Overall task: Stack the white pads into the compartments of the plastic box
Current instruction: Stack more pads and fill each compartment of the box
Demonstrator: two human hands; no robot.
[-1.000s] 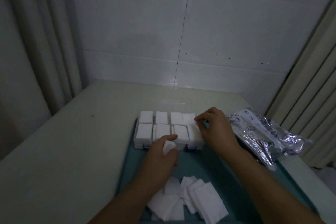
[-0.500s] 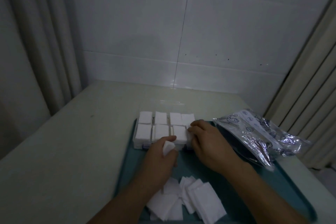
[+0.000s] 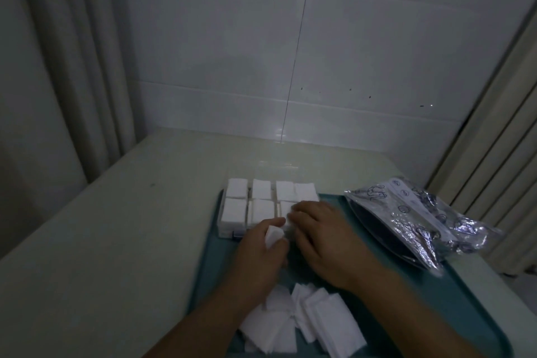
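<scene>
A clear plastic box with compartments full of white pads sits at the far left of a teal tray. My left hand grips a folded white pad just in front of the box's near edge. My right hand lies over the box's near right compartments, its fingertips on the pads there; what lies under its fingers is hidden. A loose heap of white pads lies on the tray near me.
A crinkled silver foil bag lies on the tray's right side. The tray rests on a pale table against a tiled wall, with curtains at left and right.
My right hand has slid from the box's far right corner toward me and leftward, onto the near right compartments. My left hand keeps hold of the folded pad and has barely moved.
</scene>
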